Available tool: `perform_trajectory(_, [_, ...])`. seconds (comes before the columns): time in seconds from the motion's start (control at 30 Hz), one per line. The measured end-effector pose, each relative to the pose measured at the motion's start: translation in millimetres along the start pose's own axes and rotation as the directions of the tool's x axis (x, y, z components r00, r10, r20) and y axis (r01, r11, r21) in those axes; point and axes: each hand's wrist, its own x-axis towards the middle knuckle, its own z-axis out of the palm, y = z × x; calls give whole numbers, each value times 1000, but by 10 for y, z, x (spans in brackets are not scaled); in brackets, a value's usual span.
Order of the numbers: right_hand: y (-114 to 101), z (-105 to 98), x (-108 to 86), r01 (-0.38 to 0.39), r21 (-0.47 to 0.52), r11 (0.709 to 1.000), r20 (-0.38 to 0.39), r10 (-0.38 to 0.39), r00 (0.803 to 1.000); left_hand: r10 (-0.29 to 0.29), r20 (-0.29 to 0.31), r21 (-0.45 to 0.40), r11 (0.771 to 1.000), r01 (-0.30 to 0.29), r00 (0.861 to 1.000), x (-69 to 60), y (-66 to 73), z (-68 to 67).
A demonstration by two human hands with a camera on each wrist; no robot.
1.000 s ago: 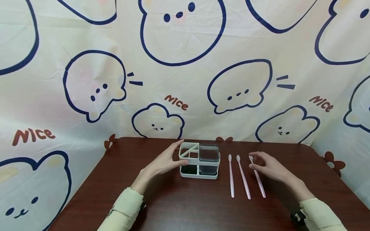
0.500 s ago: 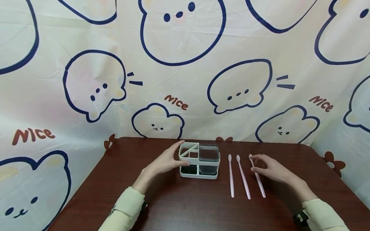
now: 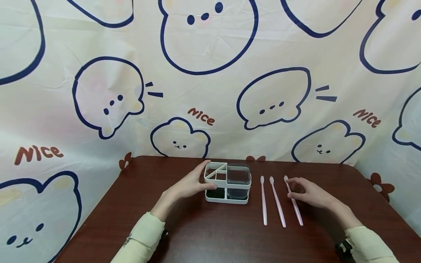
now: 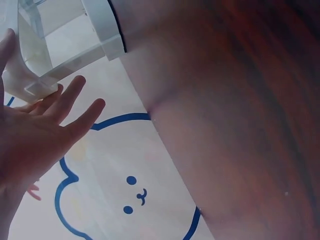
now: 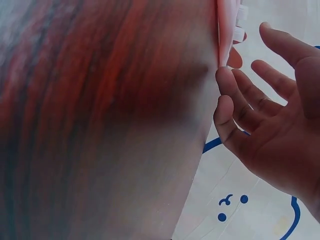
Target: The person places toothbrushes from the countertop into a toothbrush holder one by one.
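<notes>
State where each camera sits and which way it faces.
Head: on the person's head, facing forward and down at the table, holder, toothbrushes and printed cloth; left hand, right hand and sleeves show.
Left wrist: on that wrist, facing part of the holder, with table and cloth; the left hand shows.
Right wrist: on that wrist, facing table, cloth and pink toothbrush handle; the right hand shows.
Shared: head and left wrist both show the holder and left hand.

Toothbrushes [image 3: 278,202] are pink, organizer [image 3: 227,185] whitish, table [image 3: 210,233] wood-grained brown, backdrop [image 3: 223,93] cream patterned in navy.
</notes>
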Motion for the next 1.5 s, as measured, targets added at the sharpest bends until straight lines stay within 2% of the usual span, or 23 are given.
perform_trajectory(0.17, [34,23,-13,-11,1,1000,3,11,1000,-9,14,-8,1000,9,1000,-7,-3,16])
perform_trajectory(0.47, [35,5,-8,-18,3,1000,14,18,1000,-24,3,-7,1000,24,1000,-4,17,19])
perform_trajectory(0.83, [57,59,11,-71,42,997,42,69,997,-12,10,3,1000,12,1000,0,18,14])
perform_trajectory(0.93, [59,67,10,-62,41,997,51,60,997,-7,15,1,1000,7,1000,-3,14,13])
perform_trajectory(1.23, [39,73,39,-47,-41,998,68,50,996,-1,9,5,1000,1,1000,0,-3,5])
perform_trajectory(1.5, [40,91,70,-59,-51,997,93,64,994,-3,10,0,1000,3,1000,4,-3,12])
